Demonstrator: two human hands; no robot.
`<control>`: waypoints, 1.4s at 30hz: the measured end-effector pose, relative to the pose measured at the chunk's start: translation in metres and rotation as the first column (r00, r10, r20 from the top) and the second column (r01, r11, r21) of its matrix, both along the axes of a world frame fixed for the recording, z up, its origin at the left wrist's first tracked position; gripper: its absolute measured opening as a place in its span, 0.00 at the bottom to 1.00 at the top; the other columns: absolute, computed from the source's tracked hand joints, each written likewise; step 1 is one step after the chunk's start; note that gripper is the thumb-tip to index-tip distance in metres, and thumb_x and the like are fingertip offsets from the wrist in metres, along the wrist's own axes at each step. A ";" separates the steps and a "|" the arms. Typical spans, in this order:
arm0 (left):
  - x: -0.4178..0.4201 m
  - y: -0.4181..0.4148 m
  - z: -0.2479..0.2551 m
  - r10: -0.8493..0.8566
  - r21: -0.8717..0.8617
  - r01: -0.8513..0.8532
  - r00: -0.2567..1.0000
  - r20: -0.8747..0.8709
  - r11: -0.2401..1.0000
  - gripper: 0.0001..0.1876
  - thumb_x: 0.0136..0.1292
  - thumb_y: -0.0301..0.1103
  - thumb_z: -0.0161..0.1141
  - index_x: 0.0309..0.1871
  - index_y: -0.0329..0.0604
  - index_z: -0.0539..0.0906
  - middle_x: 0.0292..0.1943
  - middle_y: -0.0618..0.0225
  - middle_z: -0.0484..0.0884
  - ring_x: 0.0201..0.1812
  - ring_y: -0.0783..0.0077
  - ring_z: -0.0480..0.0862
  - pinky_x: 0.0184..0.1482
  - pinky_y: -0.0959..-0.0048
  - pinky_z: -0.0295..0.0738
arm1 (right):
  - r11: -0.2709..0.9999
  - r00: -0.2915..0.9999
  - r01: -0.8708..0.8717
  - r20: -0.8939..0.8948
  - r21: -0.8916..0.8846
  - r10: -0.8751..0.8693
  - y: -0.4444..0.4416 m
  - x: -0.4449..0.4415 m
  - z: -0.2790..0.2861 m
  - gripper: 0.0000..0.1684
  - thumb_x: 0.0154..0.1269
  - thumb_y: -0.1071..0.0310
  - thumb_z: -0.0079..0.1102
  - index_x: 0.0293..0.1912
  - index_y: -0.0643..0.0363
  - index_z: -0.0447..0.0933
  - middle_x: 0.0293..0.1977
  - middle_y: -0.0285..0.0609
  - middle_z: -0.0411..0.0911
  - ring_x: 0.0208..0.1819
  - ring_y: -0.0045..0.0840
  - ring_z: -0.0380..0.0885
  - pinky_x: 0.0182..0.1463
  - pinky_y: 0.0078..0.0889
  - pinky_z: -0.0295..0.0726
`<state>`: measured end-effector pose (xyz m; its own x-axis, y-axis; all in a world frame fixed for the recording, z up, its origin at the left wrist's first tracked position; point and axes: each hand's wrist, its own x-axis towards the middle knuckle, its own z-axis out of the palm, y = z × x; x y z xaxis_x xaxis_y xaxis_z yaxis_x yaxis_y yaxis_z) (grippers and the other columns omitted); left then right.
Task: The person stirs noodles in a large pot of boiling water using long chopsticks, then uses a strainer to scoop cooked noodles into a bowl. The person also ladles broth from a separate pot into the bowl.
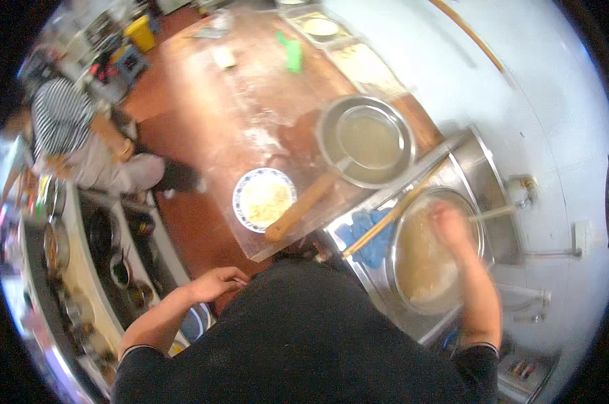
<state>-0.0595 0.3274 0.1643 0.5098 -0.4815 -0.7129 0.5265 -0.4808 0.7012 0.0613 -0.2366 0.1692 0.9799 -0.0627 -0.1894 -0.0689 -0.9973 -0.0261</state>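
Note:
My right hand point(448, 224) is blurred over a large metal basin point(398, 272) of cloudy liquid point(420, 257) in the sink point(496, 222). Whether its fingers hold anything is unclear. At my left side, my left hand point(216, 284) hangs close to my dark shirt, with nothing visible in it. Before me on the worktop stands a blue-rimmed plate point(237, 207) of pale food point(266, 199). A wooden handle point(299, 209) crosses the plate's edge and reaches a wide metal bowl point(410, 151), which also contains cloudy liquid.
A blue cloth point(370, 237) and a wooden stick point(385, 222) lie at the sink's left edge. Farther back on the worktop is a green object point(292, 53). A person in a striped shirt point(62, 116) sits or crouches at left, beyond a shelved counter point(112, 237).

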 end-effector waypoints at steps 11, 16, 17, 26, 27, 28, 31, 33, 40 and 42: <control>0.182 -0.107 -0.088 0.170 -0.399 -0.343 0.897 -0.409 0.850 0.25 0.70 0.53 0.42 0.60 0.44 0.68 0.50 0.61 0.76 0.48 0.65 0.77 0.48 0.65 0.74 | 0.948 0.946 -0.319 -0.048 0.007 0.319 0.144 -0.068 -0.103 0.08 0.58 0.66 0.50 0.36 0.56 0.75 0.39 0.46 0.70 0.40 0.37 0.77 0.37 0.41 0.81; 0.188 -0.147 -0.093 0.120 -0.429 -0.369 0.855 -0.504 0.825 0.29 0.70 0.56 0.38 0.65 0.45 0.63 0.52 0.57 0.75 0.50 0.61 0.78 0.47 0.62 0.78 | 0.913 0.898 -0.409 -0.185 -0.011 0.400 0.160 -0.079 -0.075 0.09 0.57 0.66 0.51 0.37 0.53 0.77 0.39 0.41 0.69 0.44 0.33 0.75 0.42 0.36 0.78; 0.184 -0.147 -0.092 0.144 -0.419 -0.397 0.843 -0.518 0.817 0.29 0.70 0.55 0.39 0.66 0.46 0.62 0.53 0.56 0.75 0.51 0.62 0.77 0.47 0.62 0.78 | 0.918 0.905 -0.396 -0.177 -0.015 0.388 0.161 -0.081 -0.079 0.09 0.57 0.66 0.51 0.37 0.53 0.77 0.39 0.41 0.69 0.44 0.33 0.75 0.42 0.36 0.78; 0.133 -0.089 -0.065 0.211 -0.346 -0.410 0.847 -0.488 0.844 0.32 0.70 0.60 0.32 0.62 0.43 0.67 0.47 0.58 0.76 0.47 0.63 0.77 0.50 0.65 0.73 | 0.967 0.965 -0.253 -0.066 -0.002 0.252 0.175 -0.090 -0.115 0.07 0.56 0.67 0.52 0.33 0.55 0.77 0.38 0.41 0.70 0.41 0.33 0.76 0.38 0.34 0.79; 0.130 -0.079 -0.064 0.229 -0.343 -0.417 0.851 -0.472 0.842 0.32 0.70 0.60 0.32 0.63 0.42 0.67 0.48 0.58 0.75 0.48 0.63 0.77 0.51 0.65 0.73 | 0.954 0.954 -0.298 -0.032 -0.025 0.297 0.174 -0.089 -0.121 0.07 0.56 0.67 0.52 0.32 0.55 0.77 0.37 0.41 0.70 0.41 0.33 0.76 0.38 0.34 0.80; 0.127 -0.072 -0.067 0.239 -0.345 -0.422 0.854 -0.463 0.838 0.32 0.70 0.60 0.33 0.63 0.42 0.66 0.49 0.59 0.74 0.49 0.64 0.76 0.51 0.64 0.73 | 0.946 0.944 -0.322 -0.080 -0.041 0.319 0.173 -0.086 -0.115 0.07 0.55 0.66 0.52 0.30 0.55 0.78 0.37 0.41 0.70 0.40 0.34 0.76 0.38 0.35 0.79; 0.124 -0.064 -0.065 0.260 -0.342 -0.434 0.854 -0.451 0.833 0.32 0.70 0.58 0.33 0.63 0.41 0.66 0.52 0.59 0.72 0.51 0.64 0.74 0.51 0.64 0.73 | 0.885 0.886 -0.461 0.014 -0.056 0.463 0.165 -0.084 -0.080 0.07 0.54 0.64 0.52 0.32 0.54 0.76 0.35 0.41 0.69 0.38 0.33 0.75 0.35 0.36 0.78; 0.124 -0.067 -0.071 0.252 -0.358 -0.434 0.855 -0.454 0.827 0.31 0.70 0.58 0.34 0.62 0.41 0.66 0.50 0.58 0.74 0.49 0.64 0.76 0.50 0.64 0.73 | 0.897 0.877 -0.431 0.187 -0.095 0.442 0.161 -0.084 -0.030 0.07 0.53 0.65 0.53 0.33 0.53 0.75 0.33 0.41 0.68 0.36 0.33 0.75 0.34 0.37 0.78; 0.127 -0.097 -0.104 0.220 -0.407 -0.446 0.842 -0.492 0.797 0.26 0.70 0.53 0.40 0.59 0.43 0.69 0.48 0.59 0.78 0.48 0.64 0.80 0.48 0.64 0.76 | 0.973 0.671 0.228 0.717 0.045 -0.190 0.096 -0.151 0.198 0.12 0.64 0.66 0.52 0.45 0.59 0.77 0.38 0.44 0.78 0.35 0.32 0.79 0.36 0.31 0.79; 0.116 -0.103 -0.131 0.160 -0.436 -0.389 0.866 -0.474 0.812 0.23 0.70 0.51 0.42 0.56 0.43 0.71 0.47 0.61 0.79 0.46 0.65 0.80 0.47 0.65 0.75 | 0.802 0.317 0.182 0.738 0.569 -0.596 0.097 -0.207 0.239 0.15 0.69 0.62 0.49 0.45 0.64 0.76 0.34 0.45 0.79 0.30 0.25 0.78 0.34 0.26 0.80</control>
<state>0.0567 0.2244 0.0330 0.4039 -0.7098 -0.5771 0.8637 0.0880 0.4962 -0.1461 -0.1398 0.4082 0.4755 -0.6253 0.6188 -0.1792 -0.7575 -0.6278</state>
